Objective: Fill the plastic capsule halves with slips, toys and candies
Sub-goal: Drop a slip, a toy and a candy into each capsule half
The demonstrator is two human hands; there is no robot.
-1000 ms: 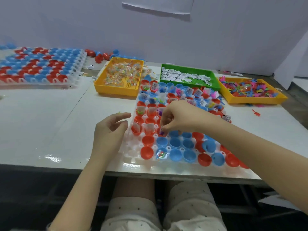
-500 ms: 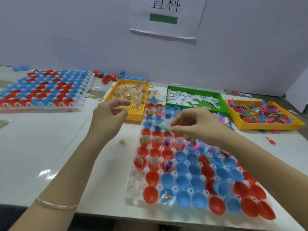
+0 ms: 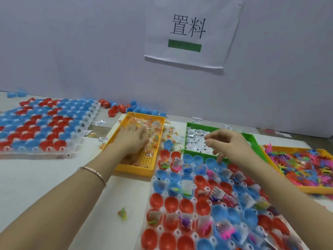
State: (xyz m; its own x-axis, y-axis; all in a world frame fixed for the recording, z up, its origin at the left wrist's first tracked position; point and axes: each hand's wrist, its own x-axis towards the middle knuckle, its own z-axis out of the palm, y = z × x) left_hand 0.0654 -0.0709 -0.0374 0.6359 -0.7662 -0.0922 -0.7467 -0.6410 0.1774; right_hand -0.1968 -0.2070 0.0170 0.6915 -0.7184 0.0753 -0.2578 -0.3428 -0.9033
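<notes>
Beyond the capsules (image 3: 187, 204), left hand (image 3: 132, 139) spread on candies (image 3: 153, 129); right hand (image 3: 227, 141) loosely curled above slips (image 3: 194, 139).

A thin, pinkish metal bangle (image 3: 93, 172) rings the wrist just behind the left hand (image 3: 132, 139). The forearms (image 3: 270, 181) behind it and the right hand (image 3: 225, 141) are bare.

Open desk (image 3: 45, 177) lies left of the capsule rack (image 3: 177, 232); candy bin (image 3: 134, 170), slip bin (image 3: 188, 152) and toy bin (image 3: 315, 189) stand side by side, closing off its far edge.
</notes>
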